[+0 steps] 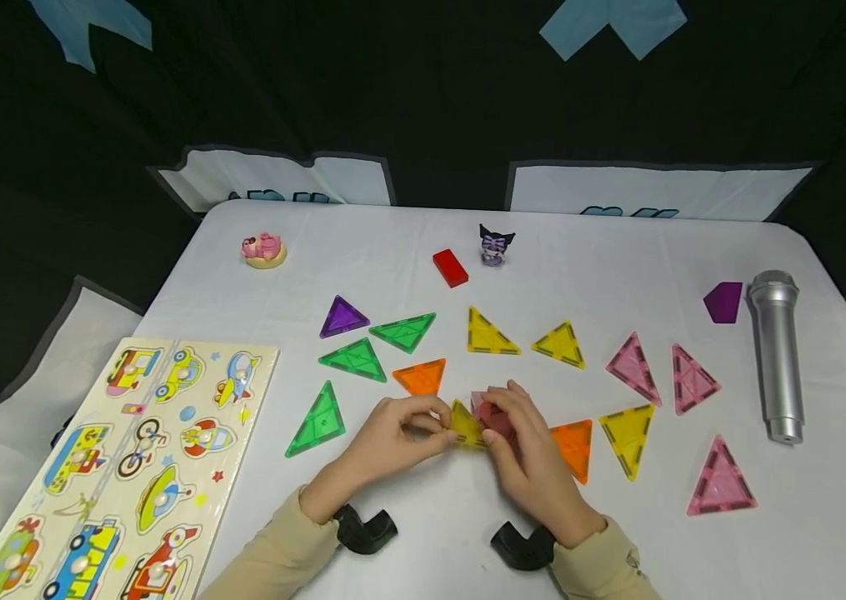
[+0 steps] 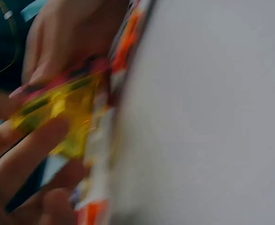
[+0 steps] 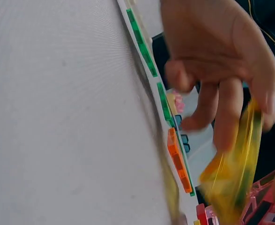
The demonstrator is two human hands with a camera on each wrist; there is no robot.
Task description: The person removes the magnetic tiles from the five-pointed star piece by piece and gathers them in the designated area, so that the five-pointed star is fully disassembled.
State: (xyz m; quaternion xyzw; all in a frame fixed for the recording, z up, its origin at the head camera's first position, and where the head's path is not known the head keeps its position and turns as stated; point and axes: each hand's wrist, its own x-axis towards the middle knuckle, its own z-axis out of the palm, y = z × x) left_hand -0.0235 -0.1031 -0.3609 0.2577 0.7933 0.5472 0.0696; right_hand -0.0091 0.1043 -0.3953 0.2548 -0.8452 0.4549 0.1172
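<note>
My left hand [image 1: 391,437] pinches a yellow translucent triangle tile [image 1: 467,425] between thumb and fingers, low over the middle of the table. Facing it, my right hand [image 1: 535,467] holds pink translucent triangle tiles [image 1: 496,418], partly hidden by the fingers. The yellow and pink pieces meet edge to edge in the left wrist view, where motion blurs them. In the right wrist view the yellow tile [image 3: 242,164] hangs from the left fingertips, pink plastic right beside it. Closest around the hands lie an orange triangle [image 1: 421,377] and another orange triangle [image 1: 574,448].
Green triangles [image 1: 317,422] and a purple one [image 1: 342,318] lie left; yellow tiles [image 1: 559,344] and pink tiles [image 1: 721,481] lie right. A picture puzzle board [image 1: 122,467] covers the left side. A silver microphone [image 1: 778,358], red block [image 1: 451,268] and small figures [image 1: 493,247] stand farther out.
</note>
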